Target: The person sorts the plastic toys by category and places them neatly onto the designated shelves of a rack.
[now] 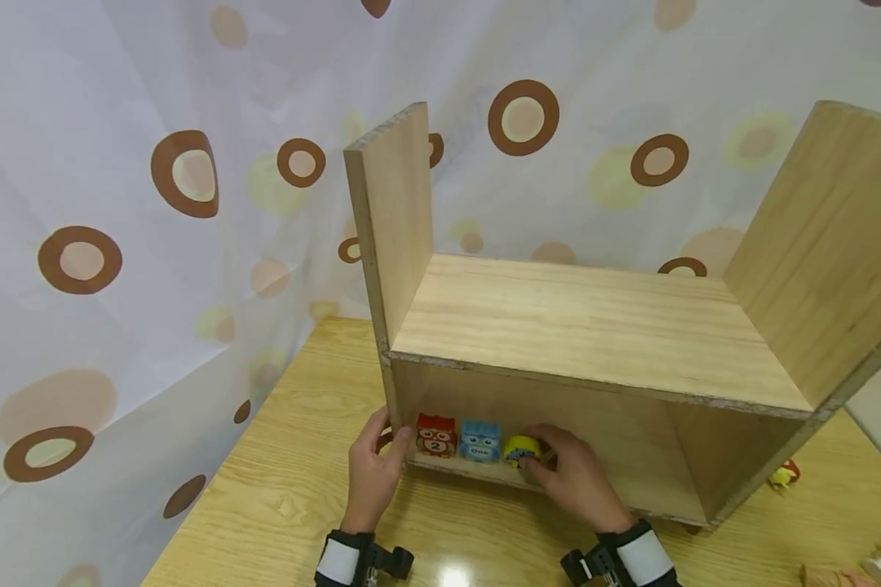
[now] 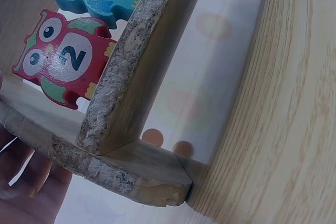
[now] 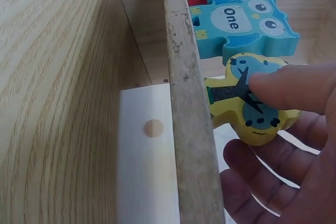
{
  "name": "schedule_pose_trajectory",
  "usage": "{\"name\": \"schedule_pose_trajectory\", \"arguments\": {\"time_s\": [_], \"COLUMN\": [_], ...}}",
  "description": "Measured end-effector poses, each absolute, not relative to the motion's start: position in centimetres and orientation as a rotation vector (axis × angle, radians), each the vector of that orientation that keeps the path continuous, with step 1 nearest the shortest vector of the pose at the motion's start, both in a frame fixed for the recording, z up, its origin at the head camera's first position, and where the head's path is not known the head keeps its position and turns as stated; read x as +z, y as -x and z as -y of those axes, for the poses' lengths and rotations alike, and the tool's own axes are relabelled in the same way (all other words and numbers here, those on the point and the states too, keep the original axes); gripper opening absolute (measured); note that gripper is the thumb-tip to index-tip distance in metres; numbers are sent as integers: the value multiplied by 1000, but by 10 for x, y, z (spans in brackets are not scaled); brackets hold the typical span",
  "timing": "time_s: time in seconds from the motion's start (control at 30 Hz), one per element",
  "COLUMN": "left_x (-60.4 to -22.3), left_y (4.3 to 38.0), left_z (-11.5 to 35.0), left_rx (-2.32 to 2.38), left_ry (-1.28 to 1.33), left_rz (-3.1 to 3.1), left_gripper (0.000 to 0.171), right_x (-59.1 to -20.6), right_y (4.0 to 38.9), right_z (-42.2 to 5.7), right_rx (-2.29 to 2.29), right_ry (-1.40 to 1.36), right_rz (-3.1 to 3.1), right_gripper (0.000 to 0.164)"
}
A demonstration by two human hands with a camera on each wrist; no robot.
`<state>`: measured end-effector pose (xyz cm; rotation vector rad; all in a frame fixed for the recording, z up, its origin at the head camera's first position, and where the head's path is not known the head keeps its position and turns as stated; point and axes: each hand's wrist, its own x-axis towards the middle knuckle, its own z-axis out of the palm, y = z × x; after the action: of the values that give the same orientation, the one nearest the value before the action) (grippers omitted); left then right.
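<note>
My right hand (image 1: 576,477) pinches a yellow wooden block (image 3: 257,127) with a dark tree picture on it, thumb on its face and fingers behind. That block stands on the lower board of a wooden shelf (image 1: 595,314), close beside a light-blue owl block (image 1: 480,441) marked "One". Farther left is a red owl block (image 2: 65,59) with a "2". At the shelf's lower left corner, my left hand (image 1: 374,473) grips the side panel, thumb toward the front and fingers round the outer face.
The shelf stands on a wood-grain table (image 1: 264,456) against a wall covering with brown circles (image 1: 524,118). To its right lie a small red and yellow toy (image 1: 784,474) and several wooden pieces (image 1: 830,575) at the lower right corner.
</note>
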<state>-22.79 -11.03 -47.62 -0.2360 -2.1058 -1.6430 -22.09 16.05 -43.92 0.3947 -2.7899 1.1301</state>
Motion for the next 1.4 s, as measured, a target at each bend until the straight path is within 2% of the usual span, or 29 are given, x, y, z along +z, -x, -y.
{"name": "schedule_pose_trajectory", "arguments": {"time_s": [0.3,0.7,1.07,1.2,1.4], "left_x": [-475,-476,-473,-476,-477], "left_y": [227,225,223,221,224], "left_z": [110,111,111,114,109], "left_rx": [-1645,-1659,-1660,-1644,-1632], "left_ry": [219,219,177,126,185], "left_rz": [2115,2120,2137,2145,2139], "left_gripper": [38,39,39,38,38], "right_x": [-437,-413,-388,-385,-387], "right_y": [217,193,157,141,122], "right_z": [-169,-187,-206,-213,-234], "right_rx": [1139,873,841,907,950], "right_ry": [-421,-497,-526,-487,-381], "right_rz": [2768,2544,2234,2197,2112], "right_gripper": [39,41,44,41,41]}}
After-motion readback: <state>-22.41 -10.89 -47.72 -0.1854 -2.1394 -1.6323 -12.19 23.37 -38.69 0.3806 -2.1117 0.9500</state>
